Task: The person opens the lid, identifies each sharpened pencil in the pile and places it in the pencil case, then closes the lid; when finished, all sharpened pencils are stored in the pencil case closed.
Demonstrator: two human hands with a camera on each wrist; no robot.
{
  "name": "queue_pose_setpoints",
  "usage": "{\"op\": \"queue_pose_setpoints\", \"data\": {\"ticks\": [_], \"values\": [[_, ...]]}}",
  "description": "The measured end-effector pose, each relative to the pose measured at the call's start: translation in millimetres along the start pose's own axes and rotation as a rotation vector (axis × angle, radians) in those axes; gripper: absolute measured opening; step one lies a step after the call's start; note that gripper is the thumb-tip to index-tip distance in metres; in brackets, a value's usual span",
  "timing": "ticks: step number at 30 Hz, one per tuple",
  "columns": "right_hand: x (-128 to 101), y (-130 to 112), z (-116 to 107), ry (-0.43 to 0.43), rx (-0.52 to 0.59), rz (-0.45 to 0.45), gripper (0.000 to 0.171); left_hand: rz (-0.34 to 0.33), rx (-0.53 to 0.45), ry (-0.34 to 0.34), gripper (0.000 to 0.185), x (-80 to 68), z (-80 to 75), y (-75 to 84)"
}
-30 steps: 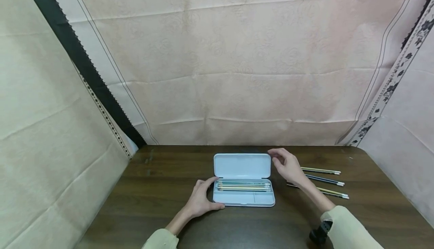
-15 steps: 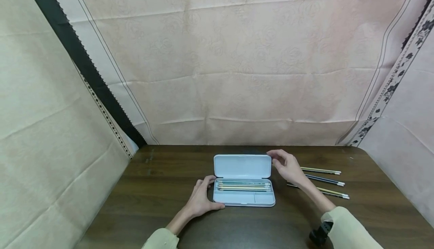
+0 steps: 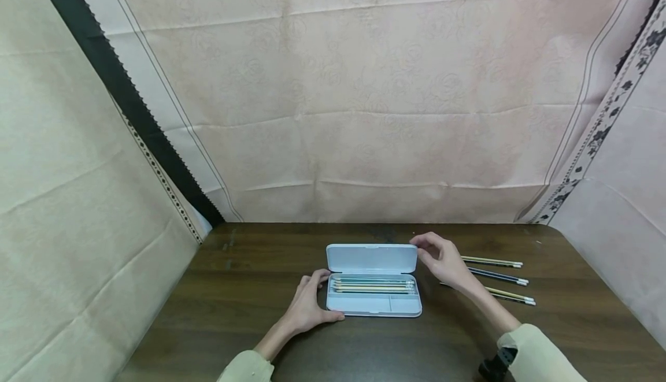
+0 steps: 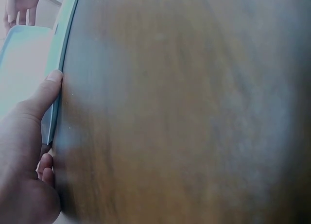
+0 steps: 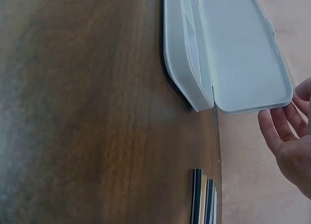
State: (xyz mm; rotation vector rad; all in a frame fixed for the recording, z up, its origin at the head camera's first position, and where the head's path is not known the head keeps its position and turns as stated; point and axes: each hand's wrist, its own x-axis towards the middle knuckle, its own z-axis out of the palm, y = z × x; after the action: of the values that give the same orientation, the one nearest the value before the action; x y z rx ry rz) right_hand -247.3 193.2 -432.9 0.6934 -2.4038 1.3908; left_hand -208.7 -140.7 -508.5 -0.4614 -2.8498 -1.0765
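Observation:
A pale blue pencil case (image 3: pixel 364 306) lies on the table with its hinged lid (image 3: pixel 372 259) raised at the back. Several pencils (image 3: pixel 372 286) lie lengthwise in its rear compartment. My left hand (image 3: pixel 306 306) grips the case's left end, thumb at the front edge and fingers toward the back corner. In the left wrist view, the thumb (image 4: pixel 49 83) presses along the case's side. My right hand (image 3: pixel 442 260) holds the lid's upper right corner. The right wrist view shows thumb and fingers of this hand (image 5: pixel 294 146) at that corner of the lid (image 5: pixel 248 54).
Several more pencils (image 3: pixel 496 278) lie in small groups on the brown wooden table (image 3: pixel 385 350), right of the case and partly behind my right forearm. A light cloth (image 3: pixel 364 110) hangs behind the table's back edge, with more cloth at both sides.
The lid has tilted, and its upper edge sits lower in the head view. My right hand has moved slightly down with it. My left hand's fingers shifted a little; the case stays put.

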Motion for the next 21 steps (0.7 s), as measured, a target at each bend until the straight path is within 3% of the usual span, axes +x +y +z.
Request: {"op": "queue_pose_setpoints", "data": {"ticks": [8,21], "values": [[-7.2,-30.6,-2.0,0.008,0.015,0.005,0.012,0.012,0.008,-0.001,0.094,0.6,0.5,-0.3],[-13.7,-26.3,-2.9,-0.054,0.003,-0.02,0.01,0.029,0.016,0.009,0.094,0.2,1.2,-0.8]]}}
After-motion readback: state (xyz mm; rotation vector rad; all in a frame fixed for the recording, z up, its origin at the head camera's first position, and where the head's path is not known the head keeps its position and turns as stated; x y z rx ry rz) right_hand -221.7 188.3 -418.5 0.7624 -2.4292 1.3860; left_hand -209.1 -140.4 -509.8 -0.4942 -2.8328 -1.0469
